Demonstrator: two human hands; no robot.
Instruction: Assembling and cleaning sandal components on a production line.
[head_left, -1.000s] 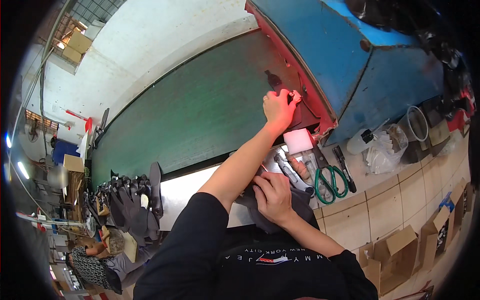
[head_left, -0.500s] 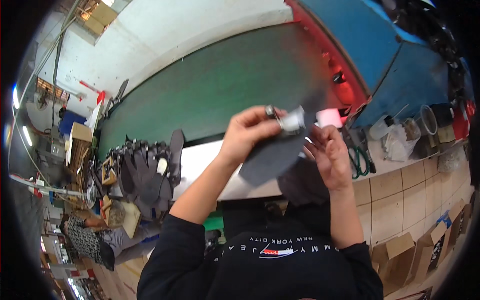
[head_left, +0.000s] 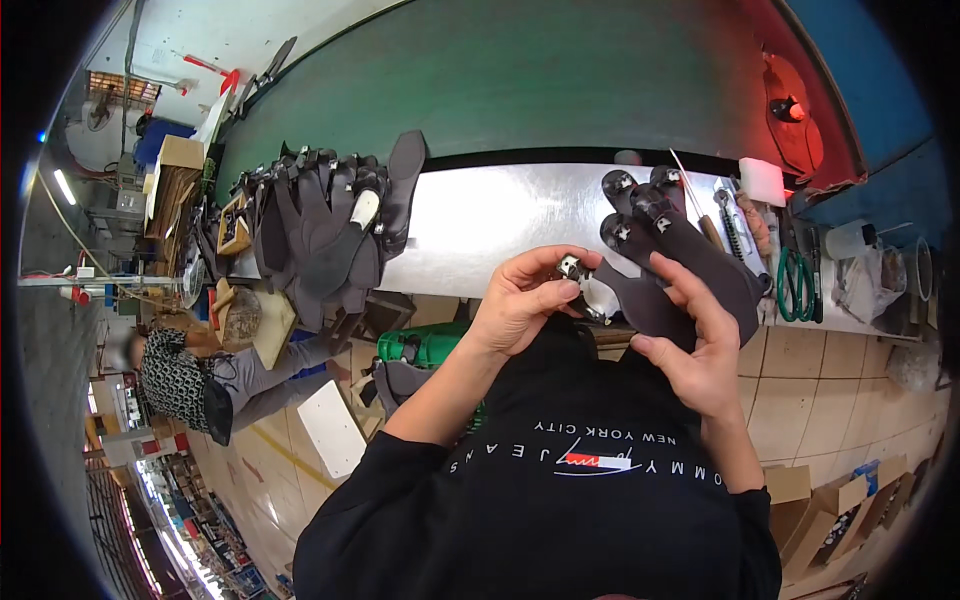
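Note:
My left hand (head_left: 535,302) pinches the heel end of a dark grey insole (head_left: 648,303) between thumb and fingers. That end carries a shiny, partly white cap (head_left: 598,298) with a small metal-looking piece beside my fingertips. The insole's wider end points toward my right hand (head_left: 700,350), whose thumb and fingers are spread around it without a visible grip. Just beyond, several similar insoles (head_left: 690,240) lie overlapped on the bench, their glossy black heel ends bearing small whitish marks.
A bigger stack of insoles (head_left: 320,235) covers the pale bench (head_left: 460,215) at left. Green-handled scissors (head_left: 795,285), a white block (head_left: 762,182) and a thin pointed tool (head_left: 697,200) lie at right. Behind runs a green belt (head_left: 500,85). A person (head_left: 185,380) works at far left.
The view has tipped down toward the bench. The insole, blurred and held up before, is now lower and turned with its wide end to the right. My right hand's fingers have spread apart.

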